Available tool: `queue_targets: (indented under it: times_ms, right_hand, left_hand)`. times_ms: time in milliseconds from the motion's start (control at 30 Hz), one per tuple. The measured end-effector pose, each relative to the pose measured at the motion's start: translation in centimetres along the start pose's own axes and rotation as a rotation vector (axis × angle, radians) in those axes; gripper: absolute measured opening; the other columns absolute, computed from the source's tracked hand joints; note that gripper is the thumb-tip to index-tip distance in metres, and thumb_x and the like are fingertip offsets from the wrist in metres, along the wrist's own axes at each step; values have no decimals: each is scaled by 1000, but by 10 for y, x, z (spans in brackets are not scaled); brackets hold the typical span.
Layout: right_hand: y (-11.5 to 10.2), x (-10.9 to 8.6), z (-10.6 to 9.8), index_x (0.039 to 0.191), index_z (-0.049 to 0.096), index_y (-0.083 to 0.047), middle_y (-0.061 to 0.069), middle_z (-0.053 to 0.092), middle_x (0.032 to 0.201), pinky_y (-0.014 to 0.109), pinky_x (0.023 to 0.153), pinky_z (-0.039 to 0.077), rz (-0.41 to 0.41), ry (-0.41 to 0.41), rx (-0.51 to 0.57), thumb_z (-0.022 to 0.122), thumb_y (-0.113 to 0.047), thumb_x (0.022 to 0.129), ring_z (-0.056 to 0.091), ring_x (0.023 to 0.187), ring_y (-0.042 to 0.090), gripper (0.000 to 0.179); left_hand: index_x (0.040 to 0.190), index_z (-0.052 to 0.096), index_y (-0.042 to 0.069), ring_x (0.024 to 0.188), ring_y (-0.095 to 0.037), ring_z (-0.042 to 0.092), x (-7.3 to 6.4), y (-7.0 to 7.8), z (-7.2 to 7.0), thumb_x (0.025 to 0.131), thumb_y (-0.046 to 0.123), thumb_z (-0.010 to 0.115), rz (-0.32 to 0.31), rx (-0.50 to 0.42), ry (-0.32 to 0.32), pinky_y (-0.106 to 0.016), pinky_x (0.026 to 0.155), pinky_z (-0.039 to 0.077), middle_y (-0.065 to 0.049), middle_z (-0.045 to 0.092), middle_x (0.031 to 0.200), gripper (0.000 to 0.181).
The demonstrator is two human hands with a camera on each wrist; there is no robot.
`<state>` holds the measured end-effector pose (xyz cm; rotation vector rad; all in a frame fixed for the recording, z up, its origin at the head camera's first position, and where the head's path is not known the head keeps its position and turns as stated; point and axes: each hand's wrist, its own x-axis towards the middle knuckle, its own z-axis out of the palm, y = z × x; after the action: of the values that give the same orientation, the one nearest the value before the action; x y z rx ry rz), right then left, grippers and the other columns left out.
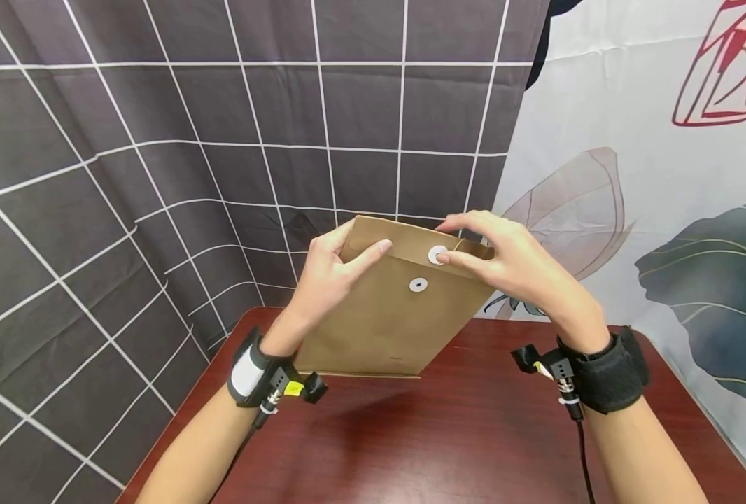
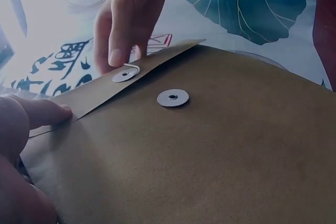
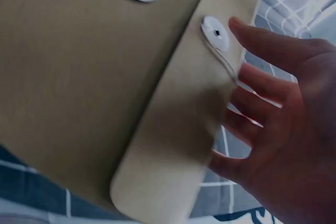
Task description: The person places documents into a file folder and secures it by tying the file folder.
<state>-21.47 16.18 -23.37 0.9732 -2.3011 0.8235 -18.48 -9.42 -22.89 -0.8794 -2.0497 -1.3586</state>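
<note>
A brown kraft-paper envelope (image 1: 373, 322) is held up tilted over the table, its flap (image 1: 404, 240) folded over the front. One white button (image 1: 434, 252) sits on the flap and a second white button (image 1: 418, 285) on the body below. My left hand (image 1: 329, 283) grips the envelope's upper left side, thumb lying on the flap. At the top edge, my right hand (image 1: 514, 259) has its thumb by the flap button and its fingers partly hidden behind the flap. A thin pale string (image 3: 224, 64) runs from the flap button toward the right fingers.
The reddish-brown table (image 1: 474, 420) lies under the envelope. A dark gridded curtain (image 1: 285, 105) hangs behind and to the left, and a white printed cloth (image 1: 631, 91) to the right. Both wrists wear black straps with small cameras and cables.
</note>
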Motion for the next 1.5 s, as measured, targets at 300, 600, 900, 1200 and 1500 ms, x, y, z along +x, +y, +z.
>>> queue_targets:
  times_ms: [300,600,900,1200,1500]
  right_hand:
    - [6,0,5,105,70,-24,-11,66,93,26,75,46,81,-59,53,71,-33,88,60,83,6,20]
    - [16,-1,9,93,70,-24,-10,62,79,21,64,41,-8,-9,90,69,-21,90,53,71,6,4]
    - [30,-14,11,95,72,-16,-3,67,80,19,64,41,100,204,107,70,-20,89,56,67,7,7]
    - [55,-34,-6,100,71,-4,-3,70,83,18,67,43,302,316,261,70,-17,89,61,68,8,17]
    - [65,-49,4,101,70,0,-5,68,76,20,65,44,498,411,582,72,-19,88,58,71,8,23]
  left_hand:
    - [102,68,-1,74,-20,65,-2,-1,-2,88,4,68,-9,-5,-28,-27,69,51,-11,70,89,15]
    - [103,67,0,73,-26,65,0,-6,-2,88,4,68,1,-1,-31,-28,68,51,-11,70,88,16]
    - [95,66,20,64,-11,62,-14,-69,-15,88,37,70,-136,103,-84,-28,57,48,5,69,77,19]
    - [121,59,2,87,-24,69,-91,-145,-84,98,27,57,-432,-109,26,-45,80,55,-18,68,102,34]
    - [151,15,1,120,-31,54,-155,-156,-22,103,22,46,-628,-507,-211,-45,106,38,-29,35,145,61]
